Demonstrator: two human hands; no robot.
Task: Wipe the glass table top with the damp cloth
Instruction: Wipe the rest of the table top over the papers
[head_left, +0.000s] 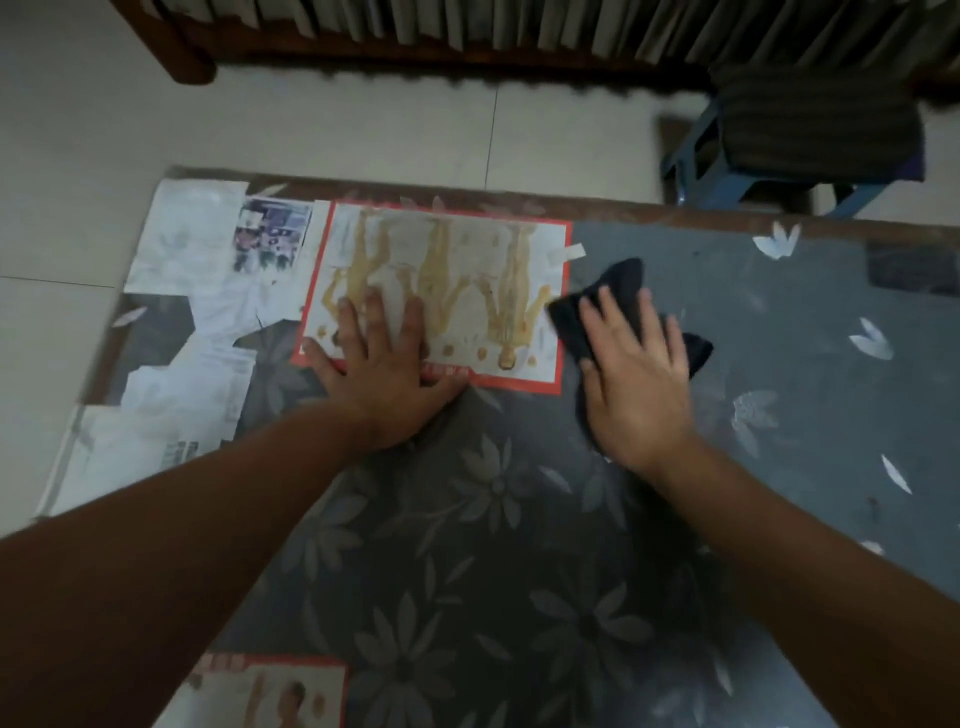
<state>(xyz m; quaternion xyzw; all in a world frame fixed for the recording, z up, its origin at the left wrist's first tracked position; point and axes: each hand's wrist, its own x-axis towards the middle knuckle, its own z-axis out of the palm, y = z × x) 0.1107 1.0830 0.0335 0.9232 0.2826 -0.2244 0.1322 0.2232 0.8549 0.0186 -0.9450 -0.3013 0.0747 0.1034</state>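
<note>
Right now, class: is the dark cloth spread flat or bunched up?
Bunched up. The cloth pokes out in crumpled corners around the right hand pressing it flat-fingered on the table.

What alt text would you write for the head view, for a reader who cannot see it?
A right hand presses a dark cloth flat on the glass table top, while the left hand rests flat over a red-bordered poster.

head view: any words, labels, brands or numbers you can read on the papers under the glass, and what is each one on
No text can be read for certain.
Red-bordered poster: white marks on its near red strip, too blurred to read.
Newspaper sheets: print too small and blurred.
Photo clipping: no legible caption.
Second red-bordered sheet: red marks at its top edge, blurred.
Black cloth: no label shows.
</note>
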